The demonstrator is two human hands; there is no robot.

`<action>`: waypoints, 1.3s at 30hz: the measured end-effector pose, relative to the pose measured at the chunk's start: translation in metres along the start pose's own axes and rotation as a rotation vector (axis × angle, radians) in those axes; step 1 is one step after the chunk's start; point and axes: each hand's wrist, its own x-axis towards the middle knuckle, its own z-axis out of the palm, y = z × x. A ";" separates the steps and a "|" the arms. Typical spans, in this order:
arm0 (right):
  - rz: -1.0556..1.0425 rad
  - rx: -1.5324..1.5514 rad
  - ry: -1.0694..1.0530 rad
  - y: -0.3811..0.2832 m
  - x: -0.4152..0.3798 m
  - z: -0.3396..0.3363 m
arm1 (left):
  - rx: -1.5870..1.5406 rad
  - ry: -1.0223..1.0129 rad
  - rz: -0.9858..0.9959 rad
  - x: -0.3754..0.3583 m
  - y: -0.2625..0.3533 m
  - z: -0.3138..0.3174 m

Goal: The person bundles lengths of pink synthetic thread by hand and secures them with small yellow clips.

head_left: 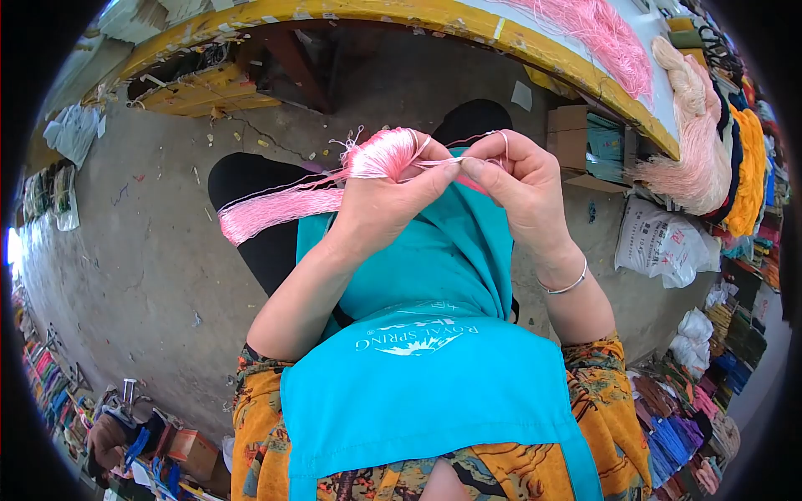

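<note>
A skein of shiny pink thread (280, 215) hangs across my left knee and loops up over the back of my left hand (380, 196). That hand is closed around the bundle, its thumb and forefinger pinched near the fingertips of my right hand (520, 179). My right fingers are also pinched, gripping a thin pink strand that loops round the forefinger. Both hands meet above my lap, over a turquoise apron (426, 384). Loose thread ends stick up from the skein's top.
Ahead is a yellow-edged table (551, 48) with pink thread (606, 42) and hanging cream and orange skeins (746, 171). Below it stand a cardboard box (571, 134) and a white plastic bag (664, 242). Piles of coloured yarn (672, 438) lie on the right.
</note>
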 end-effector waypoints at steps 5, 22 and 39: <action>-0.005 0.044 0.005 -0.002 0.000 0.001 | 0.001 -0.042 -0.023 0.000 -0.002 0.001; 0.092 0.277 0.003 -0.002 -0.001 0.003 | -0.214 0.205 0.039 -0.001 -0.005 -0.003; 0.104 0.278 0.010 -0.002 -0.002 0.005 | 0.242 0.173 0.351 -0.007 -0.002 0.009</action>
